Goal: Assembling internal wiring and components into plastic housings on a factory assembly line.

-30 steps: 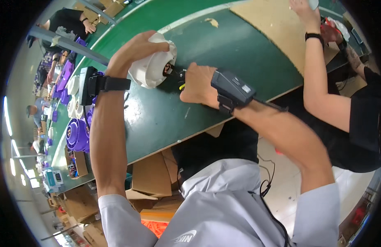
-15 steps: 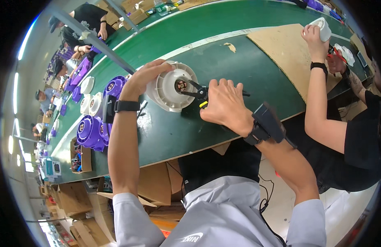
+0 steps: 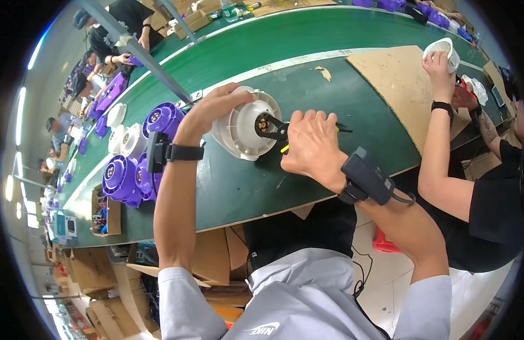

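Observation:
A white round plastic housing (image 3: pixel 232 129) rests on the green table in front of me, its hub open to show a copper-coloured core (image 3: pixel 263 124). Fingers of my left hand (image 3: pixel 216 107) wrap over its upper left rim and hold it. My right hand (image 3: pixel 314 144) is closed round black pliers with yellow parts (image 3: pixel 279 132). The jaws of the pliers reach into the hub at the core; their exact contact point is too small to tell. Part of the handles pokes out past my right knuckles.
Purple housings (image 3: pixel 120 177) and white ones (image 3: pixel 133 140) stand left of my left forearm, beside a box of small parts (image 3: pixel 106 211). A metal post (image 3: pixel 146 56) rises behind. Cardboard (image 3: pixel 389 85) lies on the right, where a co-worker's hand (image 3: pixel 439 71) holds a white part.
The pliers' jaws, spread wide around the hub opening before, now sit closer together inside it. The co-worker's raised hand has shifted slightly. The whole view has moved a little.

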Available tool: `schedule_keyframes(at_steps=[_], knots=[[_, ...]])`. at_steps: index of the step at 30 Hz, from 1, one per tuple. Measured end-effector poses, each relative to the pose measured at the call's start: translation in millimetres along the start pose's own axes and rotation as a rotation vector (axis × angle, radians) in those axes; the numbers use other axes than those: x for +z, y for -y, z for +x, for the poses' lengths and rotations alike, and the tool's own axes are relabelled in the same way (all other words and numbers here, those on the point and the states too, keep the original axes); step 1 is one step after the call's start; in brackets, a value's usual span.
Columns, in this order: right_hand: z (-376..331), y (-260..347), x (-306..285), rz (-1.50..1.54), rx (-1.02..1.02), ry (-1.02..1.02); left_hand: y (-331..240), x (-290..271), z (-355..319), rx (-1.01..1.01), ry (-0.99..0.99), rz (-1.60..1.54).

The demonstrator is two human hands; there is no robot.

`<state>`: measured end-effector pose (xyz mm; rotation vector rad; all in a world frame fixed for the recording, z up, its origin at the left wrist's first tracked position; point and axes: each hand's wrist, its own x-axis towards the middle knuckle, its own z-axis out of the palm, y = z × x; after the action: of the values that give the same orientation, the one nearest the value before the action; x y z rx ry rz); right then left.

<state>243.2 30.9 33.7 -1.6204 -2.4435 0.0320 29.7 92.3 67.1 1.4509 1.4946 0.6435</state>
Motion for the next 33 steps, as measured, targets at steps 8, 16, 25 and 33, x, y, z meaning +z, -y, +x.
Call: schedule_keyframes(at_steps=[8, 16, 25, 33], knots=[[3.4, -3.0, 17.0, 0.118, -0.041, 0.057, -10.1, 0.1, 1.1, 0.076, -0.064, 0.295], [6.9, -17.9, 47.1, 0.426, 0.112, 0.093, 46.1, 34.7, -16.2, 0.552, -0.487, 0.058], [16.8, -25.2, 28.0, 0.511, 0.089, 0.226, 49.1, 54.3, -29.2, 0.637, -0.730, 0.385], [19.4, -21.4, 19.8, 0.555, 0.132, 0.457, 46.8, 47.6, -23.8, 0.616, -0.570, 0.460]])
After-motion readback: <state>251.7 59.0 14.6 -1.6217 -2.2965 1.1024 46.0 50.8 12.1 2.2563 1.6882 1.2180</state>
